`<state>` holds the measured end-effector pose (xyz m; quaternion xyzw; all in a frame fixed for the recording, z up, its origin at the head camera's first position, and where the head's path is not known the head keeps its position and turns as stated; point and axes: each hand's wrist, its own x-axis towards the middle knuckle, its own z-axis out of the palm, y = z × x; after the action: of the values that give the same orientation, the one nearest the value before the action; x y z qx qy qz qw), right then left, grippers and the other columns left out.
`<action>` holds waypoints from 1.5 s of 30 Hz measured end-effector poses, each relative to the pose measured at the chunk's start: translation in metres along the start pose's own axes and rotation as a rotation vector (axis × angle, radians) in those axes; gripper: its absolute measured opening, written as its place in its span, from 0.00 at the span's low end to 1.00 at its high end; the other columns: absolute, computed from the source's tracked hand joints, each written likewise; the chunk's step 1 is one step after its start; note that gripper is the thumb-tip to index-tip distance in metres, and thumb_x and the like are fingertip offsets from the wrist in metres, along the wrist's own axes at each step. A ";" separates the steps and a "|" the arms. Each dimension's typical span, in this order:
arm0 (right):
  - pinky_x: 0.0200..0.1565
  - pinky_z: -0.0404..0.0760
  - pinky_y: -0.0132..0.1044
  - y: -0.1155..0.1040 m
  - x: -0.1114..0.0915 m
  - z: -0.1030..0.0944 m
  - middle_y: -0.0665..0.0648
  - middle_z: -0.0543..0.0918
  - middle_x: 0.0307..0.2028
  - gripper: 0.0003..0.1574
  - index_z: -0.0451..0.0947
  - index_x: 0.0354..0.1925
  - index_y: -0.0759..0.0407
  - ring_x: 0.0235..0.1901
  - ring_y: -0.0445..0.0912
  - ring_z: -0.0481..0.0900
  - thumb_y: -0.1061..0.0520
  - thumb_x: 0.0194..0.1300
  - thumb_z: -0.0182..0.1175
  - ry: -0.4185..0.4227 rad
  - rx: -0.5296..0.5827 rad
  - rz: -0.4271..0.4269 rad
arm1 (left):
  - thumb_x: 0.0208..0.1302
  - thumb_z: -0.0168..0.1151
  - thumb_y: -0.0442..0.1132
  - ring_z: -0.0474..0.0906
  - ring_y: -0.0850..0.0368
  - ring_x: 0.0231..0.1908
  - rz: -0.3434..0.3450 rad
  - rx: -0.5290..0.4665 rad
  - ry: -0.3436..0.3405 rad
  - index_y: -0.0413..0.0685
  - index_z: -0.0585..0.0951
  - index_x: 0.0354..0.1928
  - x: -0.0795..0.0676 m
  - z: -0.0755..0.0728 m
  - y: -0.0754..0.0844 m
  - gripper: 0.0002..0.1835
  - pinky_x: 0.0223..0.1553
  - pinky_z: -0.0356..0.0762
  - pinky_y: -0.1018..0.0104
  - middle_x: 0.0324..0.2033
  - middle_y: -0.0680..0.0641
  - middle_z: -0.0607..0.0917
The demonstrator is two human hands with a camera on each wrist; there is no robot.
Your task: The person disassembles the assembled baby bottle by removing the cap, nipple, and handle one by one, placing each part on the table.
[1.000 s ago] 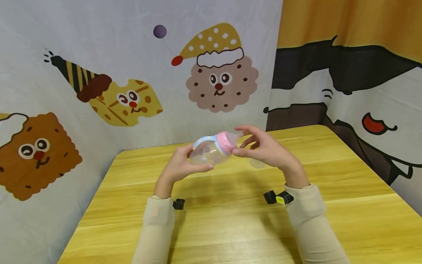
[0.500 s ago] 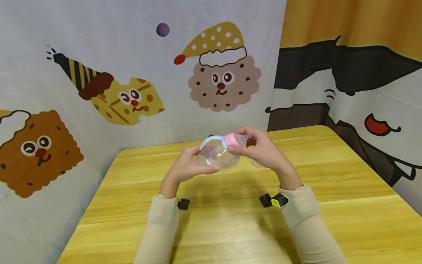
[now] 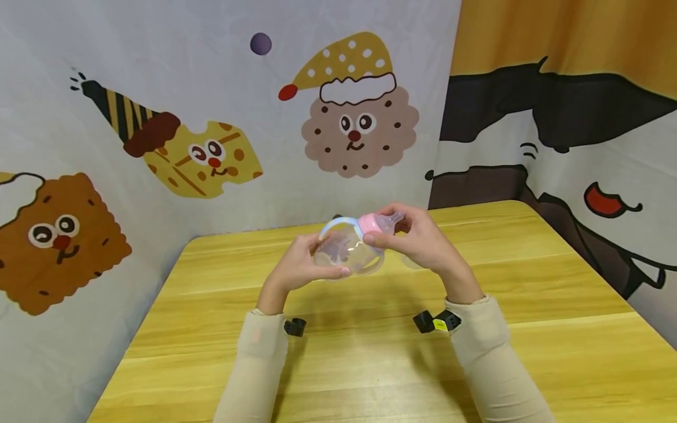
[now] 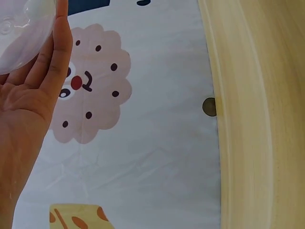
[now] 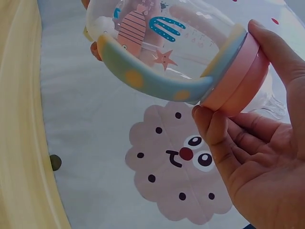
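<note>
A clear baby bottle (image 3: 338, 251) is held tilted above the table, its teat (image 3: 394, 221) toward the right. My left hand (image 3: 297, 265) grips the base end of the body, thumb at the front and fingers behind. With thumb and fingers my right hand (image 3: 425, 238) pinches the pink collar (image 5: 240, 78), around the teat. In the right wrist view the blue handle (image 5: 138, 78) with yellow spots shows, along with sea-creature prints on the body. Only the bottle's rounded base (image 4: 24, 36) appears in the left wrist view, against the fingers of my left hand.
Partly hidden behind my right hand, a clear domed piece (image 3: 409, 262) rests on the wooden table (image 3: 359, 370). Printed curtains (image 3: 211, 70) hang along the table's back and right side. A small dark round thing (image 3: 337, 217) shows at the back edge.
My right hand has closed in on the pink collar, its fingers now wrapping it from behind. The bottle and both hands shifted slightly right, then the bottle turned, bringing its lower handle into view.
</note>
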<state>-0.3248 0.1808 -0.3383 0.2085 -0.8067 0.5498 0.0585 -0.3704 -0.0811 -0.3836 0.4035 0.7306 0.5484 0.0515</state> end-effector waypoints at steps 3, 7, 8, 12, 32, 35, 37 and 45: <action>0.37 0.79 0.42 0.000 0.000 0.000 0.55 0.81 0.41 0.20 0.80 0.46 0.52 0.37 0.53 0.78 0.49 0.57 0.71 0.004 -0.002 -0.012 | 0.50 0.77 0.40 0.82 0.51 0.41 0.001 -0.025 -0.008 0.45 0.80 0.54 0.000 0.000 0.001 0.27 0.44 0.81 0.53 0.42 0.40 0.85; 0.38 0.79 0.41 -0.003 -0.002 -0.003 0.54 0.81 0.43 0.22 0.79 0.49 0.51 0.40 0.53 0.78 0.53 0.56 0.73 -0.017 0.024 -0.041 | 0.52 0.76 0.38 0.81 0.50 0.38 -0.002 -0.079 -0.025 0.44 0.81 0.53 0.001 0.001 0.002 0.25 0.40 0.81 0.56 0.41 0.38 0.85; 0.39 0.79 0.41 -0.004 -0.003 -0.005 0.54 0.81 0.44 0.23 0.79 0.50 0.51 0.41 0.52 0.78 0.54 0.55 0.73 -0.025 0.031 -0.051 | 0.52 0.75 0.38 0.81 0.49 0.38 -0.003 -0.098 -0.032 0.43 0.80 0.53 0.001 0.002 0.002 0.25 0.40 0.82 0.57 0.41 0.37 0.85; 0.40 0.80 0.41 -0.008 -0.006 -0.010 0.53 0.82 0.45 0.28 0.79 0.52 0.49 0.42 0.52 0.78 0.57 0.53 0.75 -0.054 0.055 -0.070 | 0.54 0.74 0.37 0.81 0.50 0.38 0.003 -0.146 -0.062 0.42 0.79 0.55 0.002 0.004 0.002 0.25 0.38 0.82 0.55 0.42 0.33 0.84; 0.47 0.79 0.41 -0.008 -0.007 -0.018 0.56 0.77 0.52 0.37 0.74 0.60 0.53 0.47 0.54 0.75 0.66 0.52 0.73 -0.181 0.128 -0.164 | 0.53 0.75 0.51 0.82 0.50 0.37 0.042 -0.175 -0.103 0.35 0.79 0.53 0.001 0.004 0.004 0.32 0.38 0.82 0.52 0.41 0.36 0.84; 0.52 0.77 0.42 -0.007 -0.007 -0.020 0.55 0.76 0.55 0.41 0.71 0.63 0.54 0.52 0.53 0.73 0.67 0.52 0.72 -0.198 0.123 -0.184 | 0.54 0.74 0.51 0.82 0.51 0.38 0.039 -0.180 -0.114 0.33 0.78 0.53 0.002 0.004 0.004 0.33 0.39 0.82 0.51 0.41 0.36 0.85; 0.57 0.74 0.44 -0.008 -0.007 -0.021 0.54 0.75 0.57 0.46 0.67 0.67 0.52 0.56 0.52 0.71 0.67 0.52 0.72 -0.210 0.118 -0.196 | 0.54 0.74 0.51 0.82 0.51 0.39 0.037 -0.185 -0.120 0.33 0.78 0.54 0.002 0.004 0.003 0.33 0.40 0.82 0.51 0.42 0.35 0.85; 0.65 0.65 0.46 -0.008 -0.006 -0.023 0.57 0.72 0.63 0.66 0.44 0.77 0.46 0.64 0.53 0.67 0.73 0.51 0.69 -0.258 0.172 -0.250 | 0.54 0.74 0.53 0.81 0.50 0.41 0.019 -0.188 -0.121 0.35 0.77 0.56 0.002 0.004 0.001 0.35 0.41 0.82 0.53 0.44 0.34 0.83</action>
<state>-0.3193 0.2004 -0.3242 0.3802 -0.7254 0.5738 0.0045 -0.3688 -0.0764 -0.3836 0.4363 0.6676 0.5896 0.1276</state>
